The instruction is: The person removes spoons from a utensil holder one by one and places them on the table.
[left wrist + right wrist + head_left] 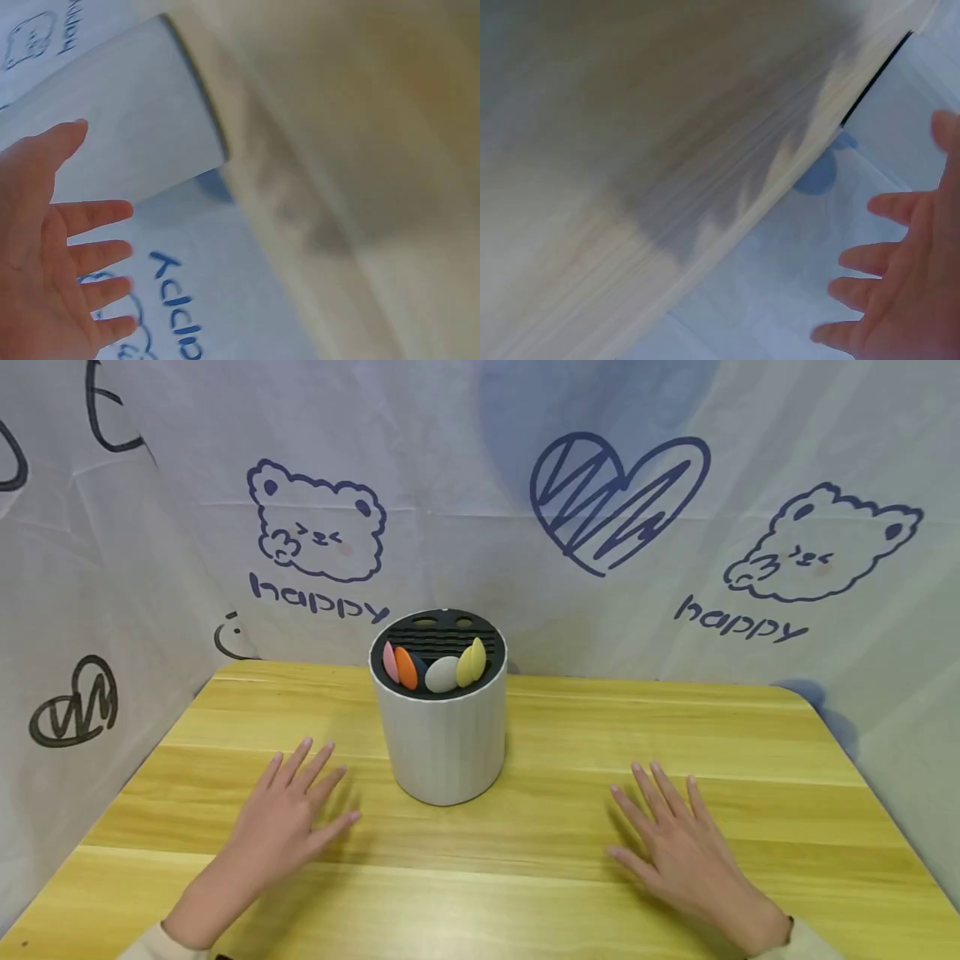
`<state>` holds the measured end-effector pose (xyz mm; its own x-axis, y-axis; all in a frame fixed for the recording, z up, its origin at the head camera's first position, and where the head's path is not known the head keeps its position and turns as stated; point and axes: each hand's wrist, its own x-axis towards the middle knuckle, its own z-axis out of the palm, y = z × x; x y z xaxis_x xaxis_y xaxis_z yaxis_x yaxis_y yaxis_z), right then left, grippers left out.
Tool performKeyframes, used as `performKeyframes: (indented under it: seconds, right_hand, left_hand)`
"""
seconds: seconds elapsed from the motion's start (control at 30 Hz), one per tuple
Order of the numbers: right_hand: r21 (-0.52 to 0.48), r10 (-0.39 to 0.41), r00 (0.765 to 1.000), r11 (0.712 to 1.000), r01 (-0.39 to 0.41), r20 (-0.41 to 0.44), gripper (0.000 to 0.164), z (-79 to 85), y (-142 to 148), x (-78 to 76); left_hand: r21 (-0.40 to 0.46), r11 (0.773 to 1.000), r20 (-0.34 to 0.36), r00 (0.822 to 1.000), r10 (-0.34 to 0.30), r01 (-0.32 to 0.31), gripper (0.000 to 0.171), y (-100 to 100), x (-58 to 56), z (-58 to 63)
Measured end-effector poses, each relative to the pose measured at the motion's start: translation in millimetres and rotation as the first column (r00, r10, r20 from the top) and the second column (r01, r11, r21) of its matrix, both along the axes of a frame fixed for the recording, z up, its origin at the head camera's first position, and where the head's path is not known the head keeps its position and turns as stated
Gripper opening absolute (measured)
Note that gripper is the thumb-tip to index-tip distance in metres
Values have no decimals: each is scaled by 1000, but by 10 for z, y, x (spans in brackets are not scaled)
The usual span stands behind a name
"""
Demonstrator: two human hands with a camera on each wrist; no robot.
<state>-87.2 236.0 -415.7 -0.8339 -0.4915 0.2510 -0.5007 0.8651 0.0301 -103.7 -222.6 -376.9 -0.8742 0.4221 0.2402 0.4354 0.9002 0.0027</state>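
Note:
A white round holder [446, 743] stands upright on the wooden table, its black slotted top [441, 639] facing up. Several rounded handle ends stick out along its front: a pink one [391, 662], an orange one [406, 668], a dark blue one, a pale grey one [442, 675] and yellow ones [472, 662]. Whatever lies below them is hidden inside. To the left of the holder, my left hand [281, 818] has its fingers spread, palm down and holding nothing. My right hand [682, 852] is spread likewise, farther off to the right. The holder's side [142, 112] also shows beyond my left thumb.
The wooden table [555, 877] has rounded far corners. White cloth [465, 552] hangs behind it and at both sides, with drawn bears, hearts and the word "happy". The holder stands near the far edge, left of the middle.

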Motion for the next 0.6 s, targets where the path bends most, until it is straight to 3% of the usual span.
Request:
performKeyframes:
  seconds: [0.1,0.17,0.37,0.43,0.6]
  right_hand:
    - [-22,-28,998,999,29,64,60,45,-33,11]
    - [-52,-30,997,998,34,75,56,77,-53,13]
    - [-220,36,999,975,-37,-8,44,158,-134,-1]
    - [-259,45,999,965,-50,-25,42,189,-165,-5]
    - [-333,37,999,943,-28,22,41,286,-244,-22]
  left_hand:
    - [133,991,-9,1000,9,-8,56,23,-12,104]
    - [233,972,13,1000,22,-24,57,48,-21,172]
    - [482,869,157,987,42,-114,63,122,-77,317]
    - [532,836,186,982,39,-134,65,144,-106,337]
    - [623,763,235,972,26,-171,67,179,-189,364]
